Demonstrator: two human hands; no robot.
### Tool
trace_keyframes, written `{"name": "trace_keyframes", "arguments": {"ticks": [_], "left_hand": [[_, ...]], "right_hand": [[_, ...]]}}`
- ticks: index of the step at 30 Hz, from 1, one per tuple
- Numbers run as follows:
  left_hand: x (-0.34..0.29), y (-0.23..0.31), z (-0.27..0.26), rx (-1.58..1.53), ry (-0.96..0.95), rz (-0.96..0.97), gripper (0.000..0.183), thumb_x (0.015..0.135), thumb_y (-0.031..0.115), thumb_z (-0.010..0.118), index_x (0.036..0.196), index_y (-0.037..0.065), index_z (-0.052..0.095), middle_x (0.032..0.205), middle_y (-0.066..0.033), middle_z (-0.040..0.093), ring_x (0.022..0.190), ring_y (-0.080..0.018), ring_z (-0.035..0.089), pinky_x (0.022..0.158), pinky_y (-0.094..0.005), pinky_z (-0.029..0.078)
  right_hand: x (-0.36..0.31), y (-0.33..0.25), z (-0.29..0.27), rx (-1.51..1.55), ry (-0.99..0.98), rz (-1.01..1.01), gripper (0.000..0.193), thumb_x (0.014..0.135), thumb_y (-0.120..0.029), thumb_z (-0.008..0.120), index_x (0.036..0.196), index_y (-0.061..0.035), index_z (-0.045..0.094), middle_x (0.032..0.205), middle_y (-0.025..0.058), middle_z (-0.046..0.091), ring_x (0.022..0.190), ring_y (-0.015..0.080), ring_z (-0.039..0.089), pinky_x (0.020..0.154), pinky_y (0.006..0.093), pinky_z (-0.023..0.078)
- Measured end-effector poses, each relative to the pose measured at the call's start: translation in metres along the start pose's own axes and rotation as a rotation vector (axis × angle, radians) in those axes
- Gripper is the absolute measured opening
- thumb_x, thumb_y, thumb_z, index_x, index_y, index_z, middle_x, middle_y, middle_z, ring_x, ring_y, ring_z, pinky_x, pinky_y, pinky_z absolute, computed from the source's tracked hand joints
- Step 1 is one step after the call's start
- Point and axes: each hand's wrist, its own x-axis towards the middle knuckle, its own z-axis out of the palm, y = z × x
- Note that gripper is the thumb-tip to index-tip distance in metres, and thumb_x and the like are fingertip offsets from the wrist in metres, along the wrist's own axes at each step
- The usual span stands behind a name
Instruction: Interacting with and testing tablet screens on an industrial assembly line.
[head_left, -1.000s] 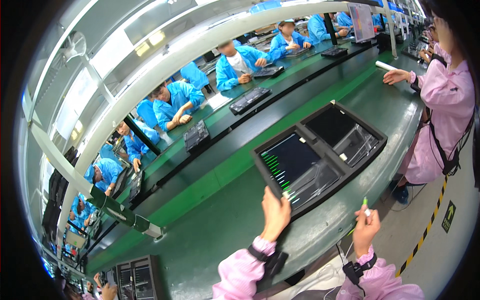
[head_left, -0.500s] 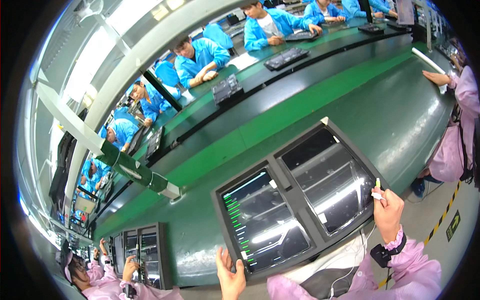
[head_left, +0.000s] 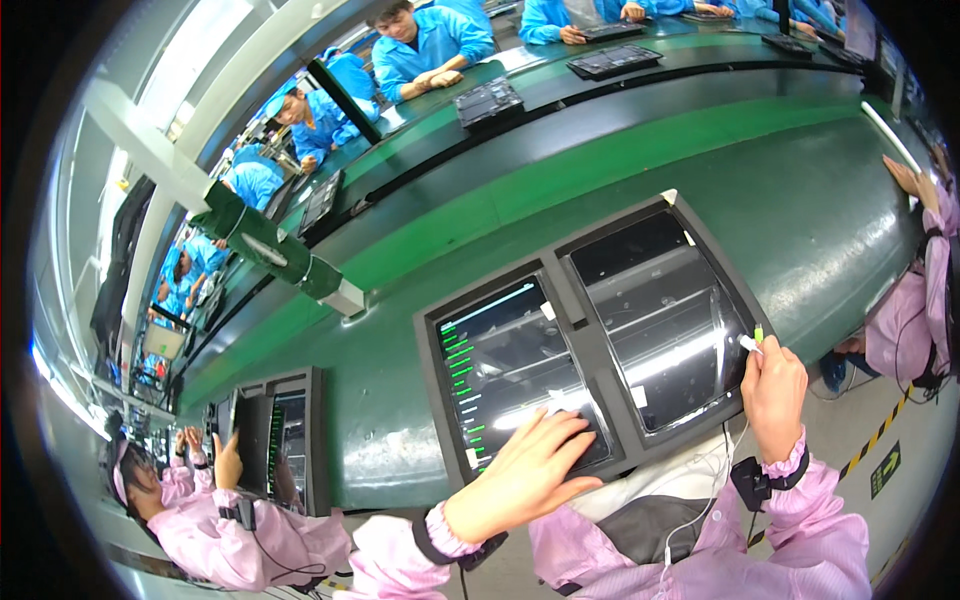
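Observation:
A dark foam tray (head_left: 625,462) holds two tablets side by side. On the left tablet (head_left: 505,345) the screen is lit, with rows of green and white lines. The right tablet (head_left: 650,325) shows a dark, glossy screen with reflections. Over the lower part of the left tablet, my left hand (head_left: 525,470) is open, palm down with fingers stretched; whether the fingertips touch the glass I cannot tell. At the tray's right edge, my right hand (head_left: 773,395) pinches a white cable plug (head_left: 748,343) beside a small yellow-green tip. A white cable (head_left: 715,490) hangs below.
The green table (head_left: 400,350) curves around the tray. To the left, a co-worker in pink (head_left: 240,535) handles a tablet by another tray (head_left: 318,440). A green-wrapped post (head_left: 270,250) stands left. People in blue sit across; another pink sleeve (head_left: 900,330) is at right.
My left hand has moved from beside the tray up onto the left tablet's lower screen. The right hand stays at the tray's right edge with the plug. The whole view has shifted slightly.

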Motion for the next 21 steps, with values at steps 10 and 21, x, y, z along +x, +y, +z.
{"name": "trace_keyframes", "arguments": {"ticks": [10,21], "left_hand": [[0.022,-0.012,0.0,0.165,-0.168,0.245,0.059,0.079,0.05,0.059,0.109,0.0,0.055,0.116,-0.0197,0.05,0.121,-0.0334,0.041,0.107,-0.0507,0.021],[0.023,-0.013,0.003,0.231,-0.091,0.348,0.051,0.077,0.049,0.06,0.098,0.003,0.052,0.1,-0.0198,0.054,0.112,-0.0355,0.046,0.107,-0.0491,0.024]], "right_hand": [[0.006,0.004,0.004,0.012,-0.02,-0.074,0.006,0.077,-0.002,0.054,0.074,0.003,0.052,0.06,0.0231,0.051,0.059,0.0414,0.053,0.054,0.0481,0.038],[0.023,-0.007,-0.007,0.991,0.063,0.39,0.041,0.084,-0.008,0.061,0.06,-0.0086,0.028,0.057,-0.0059,0.032,0.056,0.0033,0.026,0.048,0.0223,0.022]]}}
